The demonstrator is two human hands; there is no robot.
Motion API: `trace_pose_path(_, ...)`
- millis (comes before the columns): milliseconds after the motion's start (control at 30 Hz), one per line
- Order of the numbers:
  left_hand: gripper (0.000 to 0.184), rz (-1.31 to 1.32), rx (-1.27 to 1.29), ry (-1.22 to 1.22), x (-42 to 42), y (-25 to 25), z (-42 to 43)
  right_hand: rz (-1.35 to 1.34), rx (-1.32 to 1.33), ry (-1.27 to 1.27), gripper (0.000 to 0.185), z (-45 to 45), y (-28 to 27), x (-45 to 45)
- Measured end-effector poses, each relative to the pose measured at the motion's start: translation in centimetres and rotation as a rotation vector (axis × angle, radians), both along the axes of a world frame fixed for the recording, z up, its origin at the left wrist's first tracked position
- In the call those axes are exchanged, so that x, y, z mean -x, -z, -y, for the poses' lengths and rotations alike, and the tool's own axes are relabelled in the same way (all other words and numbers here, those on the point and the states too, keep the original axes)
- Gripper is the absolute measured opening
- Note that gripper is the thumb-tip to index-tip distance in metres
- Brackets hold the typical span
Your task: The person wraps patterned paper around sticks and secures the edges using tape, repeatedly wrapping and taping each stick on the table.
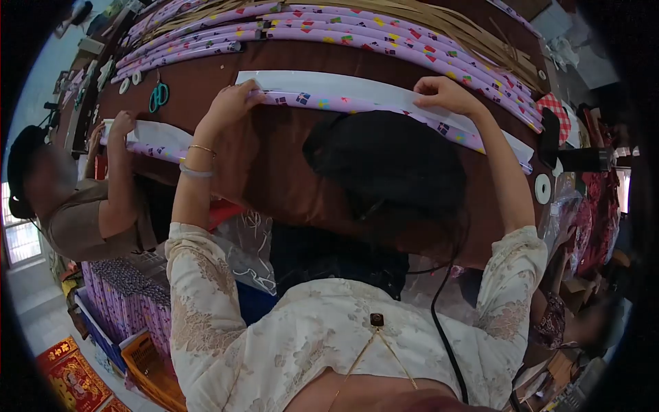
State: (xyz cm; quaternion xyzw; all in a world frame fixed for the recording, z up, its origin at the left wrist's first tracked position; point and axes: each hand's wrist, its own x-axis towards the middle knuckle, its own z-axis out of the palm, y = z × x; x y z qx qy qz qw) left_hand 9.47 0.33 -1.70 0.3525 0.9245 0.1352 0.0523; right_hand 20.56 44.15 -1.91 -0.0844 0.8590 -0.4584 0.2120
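A lilac patterned paper roll (336, 103) lies across the brown table in front of me, with a strip of its white underside (329, 81) spread along the far edge. My left hand (233, 103) grips the roll's left end, its fingers closed on the paper. My right hand (446, 95) is over the white strip toward the right, fingers curled and the fingertips at the paper; whether it pinches the paper is hard to tell. A black cap (395, 161) hides part of the roll's near side.
Finished lilac rolls (384, 44) and brown paper strips (439, 14) lie along the table's far side. Teal scissors (158, 96) and tape rolls (124, 86) are at the left. A co-worker (89, 206) handles another roll at left. A white tape roll (542, 188) is at right.
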Motion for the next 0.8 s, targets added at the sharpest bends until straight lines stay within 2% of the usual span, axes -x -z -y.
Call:
trace_pose_path(133,0.027,0.003,0.009,-0.022,-0.2,-0.1,-0.1,0.047,-0.063,0.055,0.022,-1.5,-1.0,-1.4)
trace_pose_path(200,0.028,-0.027,0.018,-0.014,0.1,0.3,0.0,-0.021,-0.056,0.13,0.023,-2.1,-1.8,-2.6)
trace_pose_path(233,0.029,-0.05,0.023,0.001,0.2,0.6,0.2,-0.205,-0.222,0.228,0.019,-1.9,-2.6,-3.5)
trace_pose_path(267,0.029,-0.054,0.028,-0.001,0.2,0.7,0.3,-0.208,-0.216,0.227,0.019,-1.0,-3.7,-4.3)
trace_pose_path(333,0.029,-0.095,0.022,0.023,0.1,0.8,0.3,-0.677,-0.144,0.271,0.017,1.4,-5.9,-6.2)
trace_pose_path(400,0.03,-0.088,0.012,0.025,-0.4,0.4,0.0,-0.609,0.207,0.359,0.014,6.7,-10.7,-10.5)
trace_pose_path(467,0.03,-0.086,0.008,0.029,-0.6,0.4,-0.2,-1.142,0.082,0.207,0.016,9.0,-14.6,-14.1)
trace_pose_path(567,0.025,-0.25,-0.022,0.094,-0.8,1.0,0.1,-1.217,0.301,0.048,0.018,9.6,-17.7,-17.8)
trace_pose_path(800,0.028,-0.446,-0.042,0.074,-1.2,0.5,0.0,-1.27,0.248,0.04,0.018,7.6,-19.5,-20.7)
